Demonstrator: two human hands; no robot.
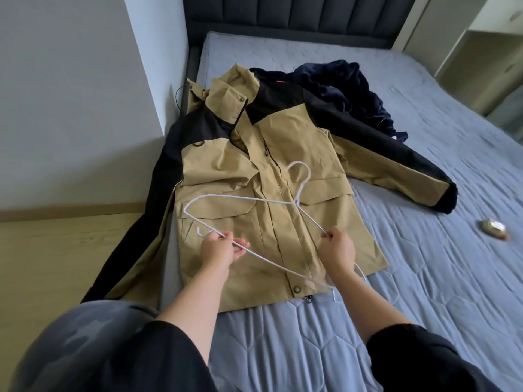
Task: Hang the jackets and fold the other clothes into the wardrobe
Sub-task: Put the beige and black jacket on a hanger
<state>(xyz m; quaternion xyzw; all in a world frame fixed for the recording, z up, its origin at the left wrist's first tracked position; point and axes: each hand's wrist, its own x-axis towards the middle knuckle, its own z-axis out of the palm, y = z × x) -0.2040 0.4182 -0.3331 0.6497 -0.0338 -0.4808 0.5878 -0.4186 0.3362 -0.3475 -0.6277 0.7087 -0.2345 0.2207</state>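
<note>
A tan and black hooded jacket (263, 176) lies front-up and spread flat on the bed, its left sleeve hanging over the bed's edge. A white wire hanger (249, 198) is held just above the jacket's lower half, hook pointing toward the collar. My left hand (219, 248) grips the hanger's bottom bar near its left corner. My right hand (336, 247) pinches the hanger's right arm. A dark navy fleece garment (345, 86) lies bunched behind the jacket's right shoulder.
The bed has a blue quilted mattress (424, 278) and a dark padded headboard (297, 15). A small wrapped item (493, 227) lies on the mattress at right. A pale wall stands at left over wooden floor (56, 250). Cream wardrobe shelving (475, 52) is at the far right.
</note>
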